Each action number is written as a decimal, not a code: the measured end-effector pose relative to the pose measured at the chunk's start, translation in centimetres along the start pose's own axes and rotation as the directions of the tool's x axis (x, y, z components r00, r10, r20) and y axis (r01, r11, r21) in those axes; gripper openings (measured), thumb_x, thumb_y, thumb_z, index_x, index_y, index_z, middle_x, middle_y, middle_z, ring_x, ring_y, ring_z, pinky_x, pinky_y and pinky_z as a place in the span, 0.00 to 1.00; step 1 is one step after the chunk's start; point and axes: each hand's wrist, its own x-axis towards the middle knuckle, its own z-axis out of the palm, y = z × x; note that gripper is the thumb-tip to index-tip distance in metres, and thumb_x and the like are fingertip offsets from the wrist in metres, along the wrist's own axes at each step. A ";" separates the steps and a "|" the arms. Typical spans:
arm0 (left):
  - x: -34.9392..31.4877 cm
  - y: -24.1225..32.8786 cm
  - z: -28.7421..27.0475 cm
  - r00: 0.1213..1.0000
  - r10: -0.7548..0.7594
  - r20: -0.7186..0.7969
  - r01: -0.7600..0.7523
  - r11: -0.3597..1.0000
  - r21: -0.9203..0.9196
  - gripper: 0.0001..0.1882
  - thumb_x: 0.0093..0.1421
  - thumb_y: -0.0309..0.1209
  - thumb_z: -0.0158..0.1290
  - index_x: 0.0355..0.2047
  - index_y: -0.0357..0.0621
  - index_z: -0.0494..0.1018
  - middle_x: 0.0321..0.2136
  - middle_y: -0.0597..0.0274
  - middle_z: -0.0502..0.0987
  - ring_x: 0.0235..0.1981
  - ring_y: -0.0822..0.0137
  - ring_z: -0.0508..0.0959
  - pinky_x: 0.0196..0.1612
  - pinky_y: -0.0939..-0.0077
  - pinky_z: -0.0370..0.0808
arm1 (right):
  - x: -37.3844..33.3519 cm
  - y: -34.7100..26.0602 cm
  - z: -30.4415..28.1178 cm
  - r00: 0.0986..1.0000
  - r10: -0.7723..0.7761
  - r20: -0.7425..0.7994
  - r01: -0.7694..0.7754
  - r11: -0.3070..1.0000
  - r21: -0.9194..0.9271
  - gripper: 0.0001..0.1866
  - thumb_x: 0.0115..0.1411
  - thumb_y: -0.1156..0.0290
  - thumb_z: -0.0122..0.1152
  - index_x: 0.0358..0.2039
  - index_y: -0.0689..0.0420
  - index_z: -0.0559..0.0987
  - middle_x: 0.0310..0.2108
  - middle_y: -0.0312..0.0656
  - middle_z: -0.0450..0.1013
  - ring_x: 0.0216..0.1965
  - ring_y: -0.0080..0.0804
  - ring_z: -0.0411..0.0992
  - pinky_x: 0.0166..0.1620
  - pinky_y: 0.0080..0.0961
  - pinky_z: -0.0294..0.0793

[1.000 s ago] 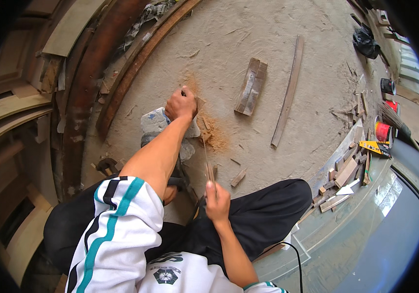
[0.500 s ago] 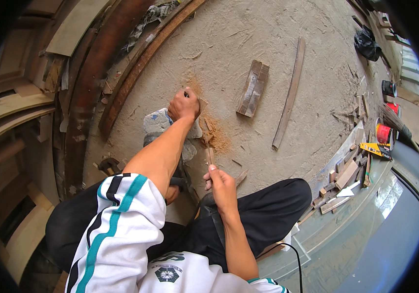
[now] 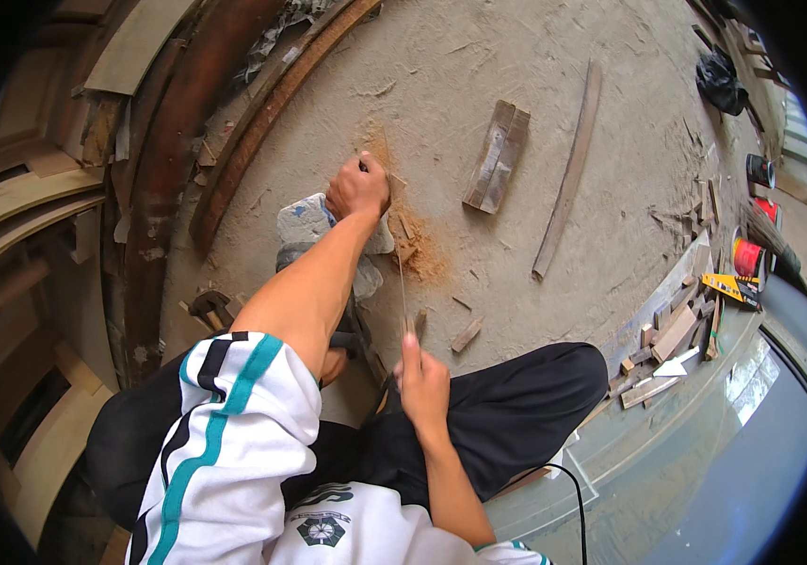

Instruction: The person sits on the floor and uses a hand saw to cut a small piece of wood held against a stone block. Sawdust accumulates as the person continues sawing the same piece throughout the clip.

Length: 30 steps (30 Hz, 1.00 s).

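Note:
My left hand (image 3: 361, 188) is closed in a fist over a grey-white block (image 3: 300, 224), pressing on a small piece of wood (image 3: 397, 178) whose edge juts out beside the knuckles. Most of that piece is hidden under the fingers. My right hand (image 3: 422, 386), nearer my body, grips the handle of a saw (image 3: 403, 292). Its thin blade is seen nearly edge-on and points away from me, toward the left fist. Orange-brown sawdust (image 3: 427, 259) with small offcuts lies just right of the block.
Two short wooden blocks (image 3: 498, 155) lie together on the floor, beside a long wooden strip (image 3: 568, 169). Long beams (image 3: 276, 108) stand at the left. Scrap wood (image 3: 672, 334), paint cans (image 3: 747, 256) and a glass sheet (image 3: 629, 461) occupy the right. A small offcut (image 3: 467, 334) lies near my knee.
My right hand has drawn the saw back toward my body, showing more of the thin blade. My left fist stays on the block. The whole view has shifted slightly.

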 end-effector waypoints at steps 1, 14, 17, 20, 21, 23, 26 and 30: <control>-0.2 0.1 0.1 1.000 0.000 -0.003 0.000 1.000 -0.003 0.24 0.62 0.51 0.42 0.40 0.49 0.81 0.40 0.44 0.80 0.46 0.39 0.77 0.51 0.50 0.70 | 2.1 -0.4 0.4 1.000 -0.012 0.016 0.012 1.000 0.013 0.34 0.67 0.45 0.49 0.18 0.65 0.77 0.13 0.47 0.70 0.18 0.35 0.70 0.28 0.34 0.68; -0.1 -0.2 0.3 0.999 -0.031 -0.013 0.031 0.999 -0.008 0.24 0.62 0.53 0.42 0.41 0.52 0.81 0.41 0.44 0.80 0.46 0.40 0.77 0.51 0.51 0.70 | 1.5 0.9 0.2 0.999 -0.033 -0.009 0.033 0.999 -0.028 0.35 0.67 0.43 0.49 0.18 0.65 0.76 0.14 0.44 0.70 0.19 0.31 0.70 0.27 0.31 0.67; 0.0 0.1 0.3 1.000 -0.003 -0.015 0.003 1.000 -0.017 0.24 0.62 0.52 0.43 0.40 0.51 0.81 0.40 0.44 0.81 0.46 0.39 0.77 0.51 0.51 0.70 | 4.5 0.2 1.4 0.994 -0.100 -0.038 0.098 0.994 -0.054 0.36 0.66 0.42 0.50 0.18 0.65 0.76 0.14 0.46 0.70 0.19 0.34 0.70 0.28 0.34 0.69; 0.0 -0.4 0.5 0.999 0.003 -0.036 -0.003 1.000 -0.001 0.24 0.62 0.51 0.43 0.40 0.50 0.81 0.40 0.44 0.81 0.45 0.39 0.78 0.51 0.51 0.71 | 3.8 0.1 0.9 0.999 -0.036 0.002 0.036 0.997 0.067 0.35 0.65 0.41 0.51 0.17 0.64 0.75 0.12 0.42 0.68 0.18 0.30 0.68 0.27 0.31 0.67; 0.0 -0.4 0.5 0.999 -0.002 -0.040 0.002 1.000 0.004 0.24 0.62 0.51 0.43 0.39 0.49 0.81 0.39 0.44 0.81 0.45 0.39 0.78 0.50 0.51 0.71 | 2.8 0.3 0.3 1.000 -0.010 0.013 0.009 0.996 0.085 0.35 0.65 0.41 0.51 0.17 0.63 0.75 0.12 0.40 0.67 0.18 0.28 0.68 0.26 0.29 0.66; 0.2 -0.5 0.3 0.999 -0.003 -0.032 0.003 1.000 0.004 0.24 0.62 0.51 0.43 0.39 0.48 0.81 0.39 0.43 0.81 0.45 0.39 0.77 0.50 0.51 0.71 | 2.0 -0.1 -0.6 0.997 0.045 0.060 -0.052 0.992 0.116 0.34 0.66 0.42 0.51 0.18 0.62 0.75 0.12 0.36 0.66 0.18 0.23 0.65 0.25 0.24 0.64; 0.2 -0.3 0.3 1.000 -0.001 -0.030 0.001 1.000 -0.013 0.25 0.62 0.51 0.42 0.39 0.47 0.81 0.39 0.43 0.80 0.45 0.39 0.77 0.50 0.51 0.71 | 2.3 -1.5 -1.0 0.988 0.098 0.121 -0.117 0.980 0.160 0.32 0.66 0.43 0.52 0.18 0.61 0.74 0.14 0.32 0.65 0.18 0.18 0.62 0.24 0.19 0.61; 0.1 -0.3 0.3 1.000 0.009 -0.024 -0.009 1.000 0.008 0.25 0.62 0.52 0.42 0.39 0.47 0.81 0.40 0.43 0.80 0.45 0.39 0.78 0.50 0.51 0.71 | 2.0 -0.5 -0.5 0.988 0.058 0.145 -0.102 0.944 0.315 0.32 0.66 0.43 0.52 0.19 0.62 0.75 0.15 0.35 0.68 0.19 0.21 0.66 0.25 0.22 0.64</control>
